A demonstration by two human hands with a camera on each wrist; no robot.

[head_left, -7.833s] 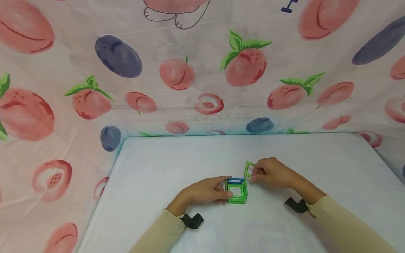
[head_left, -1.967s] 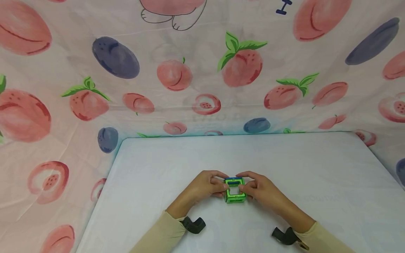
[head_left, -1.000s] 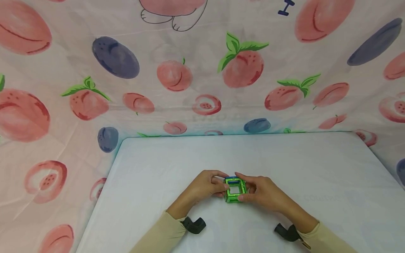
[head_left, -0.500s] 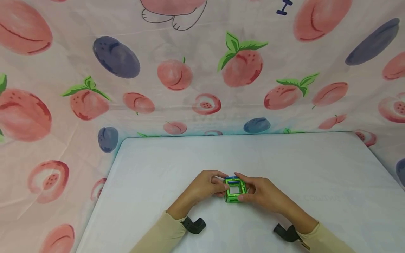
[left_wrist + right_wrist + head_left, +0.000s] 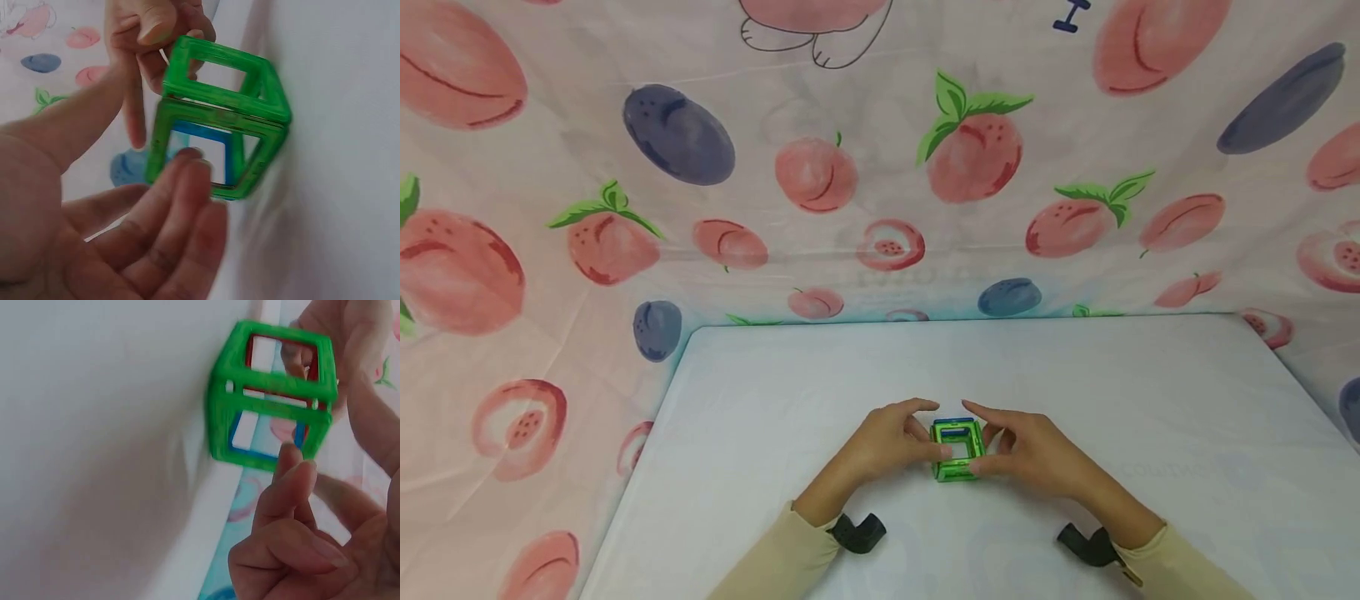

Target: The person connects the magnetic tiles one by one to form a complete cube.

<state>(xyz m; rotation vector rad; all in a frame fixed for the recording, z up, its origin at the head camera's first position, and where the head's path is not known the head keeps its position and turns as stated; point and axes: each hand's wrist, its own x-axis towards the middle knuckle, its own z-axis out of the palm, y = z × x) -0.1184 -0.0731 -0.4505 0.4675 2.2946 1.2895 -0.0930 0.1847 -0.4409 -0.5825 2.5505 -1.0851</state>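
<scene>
A small cube of square magnetic tiles (image 5: 957, 472) stands on the white table between the two hands. Its frames are mostly green, with a blue tile (image 5: 209, 132) at the back and a red tile (image 5: 314, 362) on one side. At the cube's left is the left hand (image 5: 887, 442), index finger raised off it and thumb by its near top edge. To the right, the right hand (image 5: 1037, 450) has its index finger lifted away and its thumb near the front corner. Both hands are loosely spread around the cube; neither grips it. Whether the thumbs touch it, I cannot tell.
The white tabletop (image 5: 820, 367) extends around the hands. Behind it and along the sides hangs a fruit-printed cloth (image 5: 820, 92). A black bent piece sits at the left wrist (image 5: 859, 533) and another at the right wrist (image 5: 1090, 546).
Earlier the right hand held a loose green tile beside the open-topped cube; a green tile now covers the top. Since half a second ago both hands have loosened and their index fingers lifted.
</scene>
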